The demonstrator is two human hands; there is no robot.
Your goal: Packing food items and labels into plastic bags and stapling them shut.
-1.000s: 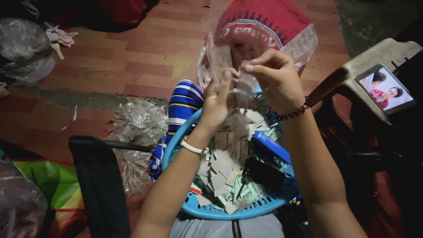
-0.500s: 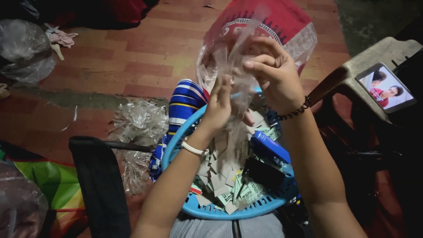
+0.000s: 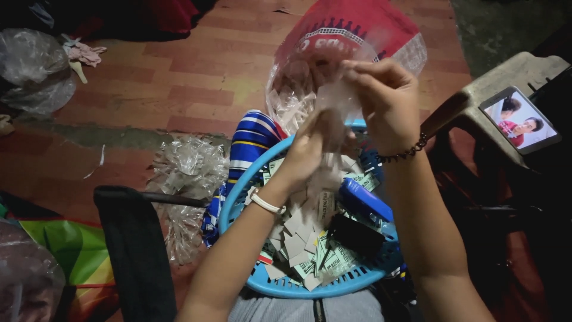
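My left hand (image 3: 310,149) and my right hand (image 3: 384,98) are raised together over a round blue plastic basket (image 3: 238,203) on my lap. Both pinch a small clear plastic packet (image 3: 333,101) between the fingers; its contents are blurred. The basket holds several small paper cards (image 3: 298,244), a blue stapler (image 3: 364,200) and a black object (image 3: 354,232). Behind my hands stands a large clear bag with a red top (image 3: 351,36), filled with pale packets.
A pile of crumpled clear plastic (image 3: 185,173) lies left of the basket on the red tiled floor. A striped blue cloth (image 3: 250,143) hangs by the basket. A phone (image 3: 519,119) showing a video rests on a plastic stool at right. A dark chair back (image 3: 134,244) stands left.
Both hands have risen a little and drawn closer together around the clear packet; the right hand's fingers have shifted over its top.
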